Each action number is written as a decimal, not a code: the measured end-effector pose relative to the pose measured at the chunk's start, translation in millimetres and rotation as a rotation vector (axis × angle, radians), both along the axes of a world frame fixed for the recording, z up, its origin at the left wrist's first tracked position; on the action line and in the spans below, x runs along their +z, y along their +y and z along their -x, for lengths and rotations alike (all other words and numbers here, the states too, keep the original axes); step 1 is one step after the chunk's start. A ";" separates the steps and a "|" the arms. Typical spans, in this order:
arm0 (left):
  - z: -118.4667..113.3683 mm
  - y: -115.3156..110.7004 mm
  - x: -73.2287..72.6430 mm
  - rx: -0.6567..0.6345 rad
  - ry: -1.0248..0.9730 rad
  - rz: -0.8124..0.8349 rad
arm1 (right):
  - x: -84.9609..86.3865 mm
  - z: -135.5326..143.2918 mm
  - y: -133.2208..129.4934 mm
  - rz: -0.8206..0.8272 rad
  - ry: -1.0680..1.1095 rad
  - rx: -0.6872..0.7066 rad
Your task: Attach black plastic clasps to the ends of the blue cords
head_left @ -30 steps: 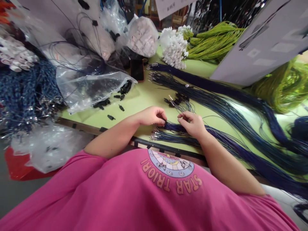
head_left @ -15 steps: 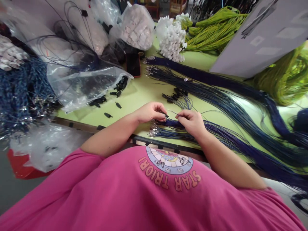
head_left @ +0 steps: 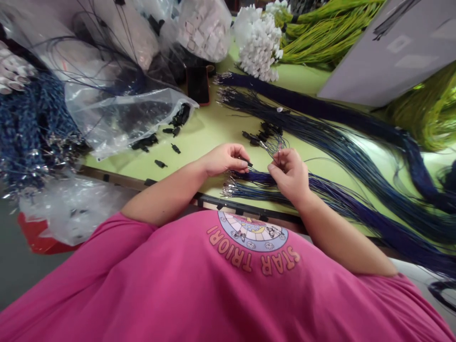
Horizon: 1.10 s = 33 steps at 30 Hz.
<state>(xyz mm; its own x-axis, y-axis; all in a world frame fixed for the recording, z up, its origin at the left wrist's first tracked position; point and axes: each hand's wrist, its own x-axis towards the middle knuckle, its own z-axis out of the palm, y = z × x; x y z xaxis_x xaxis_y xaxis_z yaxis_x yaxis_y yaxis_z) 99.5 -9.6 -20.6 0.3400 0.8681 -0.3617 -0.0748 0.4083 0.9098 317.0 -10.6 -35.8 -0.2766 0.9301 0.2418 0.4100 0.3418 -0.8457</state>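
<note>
My left hand (head_left: 230, 159) is closed, pinching a small black connector (head_left: 250, 164) between thumb and fingertips. To its right, my right hand (head_left: 290, 173) is closed on a thin wire (head_left: 279, 153), most of it hidden by the fingers. A gap separates the two hands. Beneath them a bundle of dark blue wires (head_left: 258, 177) with metal terminals (head_left: 229, 188) at its left end lies along the table's front edge. Just beyond the hands sits a small pile of black connectors (head_left: 265, 133) with thin wires on them.
Loose black connectors (head_left: 175, 148) lie left, by a clear plastic bag (head_left: 107, 118). A phone (head_left: 198, 86) rests behind. Long dark wire bundles (head_left: 313, 104) cross the green table (head_left: 188, 164) rightward. White connectors (head_left: 259, 45), yellow-green wires (head_left: 327, 35) and a pale panel (head_left: 374, 61) stand at the back.
My right hand has turned and lifted slightly, with its fingertips now pointing up and farther from the left hand. The left hand keeps the connector. The whole view has shifted a little.
</note>
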 end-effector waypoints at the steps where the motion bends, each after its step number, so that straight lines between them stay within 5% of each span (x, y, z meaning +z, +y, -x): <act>1: 0.3 0.0 -0.2 -0.001 -0.001 0.000 | 1.3 -0.1 -0.5 0.005 -0.007 0.002; 9: -0.3 -1.7 -0.1 -0.004 -0.031 -0.007 | 12.1 0.3 -2.9 -0.098 -0.217 0.066; 23: -1.8 -1.1 0.3 0.021 -0.022 0.015 | 4.6 0.8 -0.5 -0.088 -0.224 0.079; 33: -2.9 -1.1 -0.5 0.072 0.000 -0.006 | -2.5 1.0 -1.2 -0.274 -0.373 0.089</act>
